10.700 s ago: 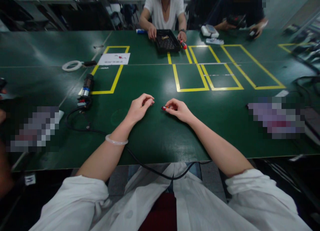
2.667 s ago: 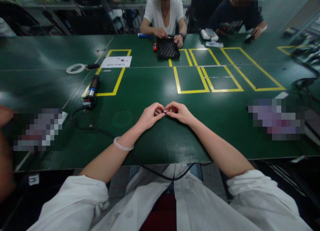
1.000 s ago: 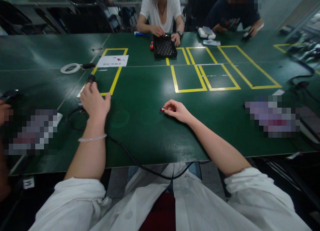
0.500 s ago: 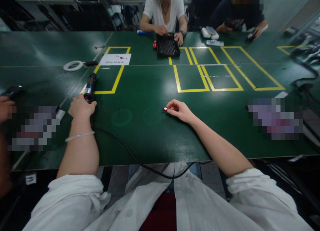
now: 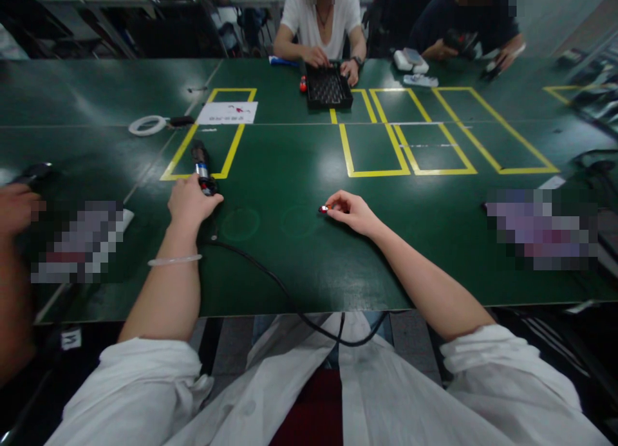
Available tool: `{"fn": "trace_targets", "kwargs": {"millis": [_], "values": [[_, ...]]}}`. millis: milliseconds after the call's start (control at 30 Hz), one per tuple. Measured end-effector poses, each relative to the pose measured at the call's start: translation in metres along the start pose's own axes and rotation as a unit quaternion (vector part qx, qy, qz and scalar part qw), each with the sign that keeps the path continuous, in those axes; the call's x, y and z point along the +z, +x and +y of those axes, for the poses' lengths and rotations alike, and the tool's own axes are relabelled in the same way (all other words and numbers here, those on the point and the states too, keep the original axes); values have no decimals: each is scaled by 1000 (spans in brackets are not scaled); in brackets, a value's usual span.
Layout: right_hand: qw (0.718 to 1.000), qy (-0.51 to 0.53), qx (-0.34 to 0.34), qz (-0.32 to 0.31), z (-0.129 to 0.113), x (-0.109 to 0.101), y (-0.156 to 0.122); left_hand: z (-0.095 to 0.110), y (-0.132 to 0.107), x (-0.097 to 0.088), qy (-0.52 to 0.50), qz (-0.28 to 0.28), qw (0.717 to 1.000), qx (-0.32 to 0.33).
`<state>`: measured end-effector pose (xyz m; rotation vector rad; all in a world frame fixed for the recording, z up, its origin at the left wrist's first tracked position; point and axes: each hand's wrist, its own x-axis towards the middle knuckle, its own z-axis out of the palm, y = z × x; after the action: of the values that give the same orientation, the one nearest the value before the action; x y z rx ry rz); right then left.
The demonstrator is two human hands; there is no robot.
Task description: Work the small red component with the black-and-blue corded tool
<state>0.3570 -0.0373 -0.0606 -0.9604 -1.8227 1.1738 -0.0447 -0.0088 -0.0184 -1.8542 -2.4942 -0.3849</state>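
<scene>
My left hand [image 5: 189, 203] is closed around the near end of a black cylindrical tool [image 5: 201, 163] with a silver and blue band. The tool points away from me over the green table, and its kind is not clear. A black cable [image 5: 251, 260] runs from below that hand to the table's front edge and over my lap. In front of me, my right hand [image 5: 355, 212] pinches a small red and silver piece [image 5: 323, 209] between thumb and fingertips. The piece is too small to identify, and the other fingers are curled.
Yellow tape outlines [image 5: 379, 174] mark the green table [image 5: 290, 272]. A printed sheet [image 5: 226, 112] and a coiled white cable [image 5: 146, 125] lie at the far left. Across the table, a person handles a black tray [image 5: 329, 89] beside a red object [image 5: 303, 84]. Another person's hand [image 5: 19, 208] is at left.
My left hand and the black tool have moved to the right, nearer the middle, and the tool now tilts slightly left. My right hand keeps its pinch; the view has shifted slightly.
</scene>
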Motion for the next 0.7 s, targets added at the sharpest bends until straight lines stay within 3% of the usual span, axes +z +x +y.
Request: {"fn": "trace_targets", "kwargs": {"millis": [467,567,700], "values": [[1000,0,-4,2,-1,0,0,138,-85,15,-21,-31,973,229],[1000,0,-9,8,0,0,0,157,-104,16,-33,-38,961,270],[1000,-4,-20,18,-2,1,0,168,-119,17,-39,-44,952,301]]}}
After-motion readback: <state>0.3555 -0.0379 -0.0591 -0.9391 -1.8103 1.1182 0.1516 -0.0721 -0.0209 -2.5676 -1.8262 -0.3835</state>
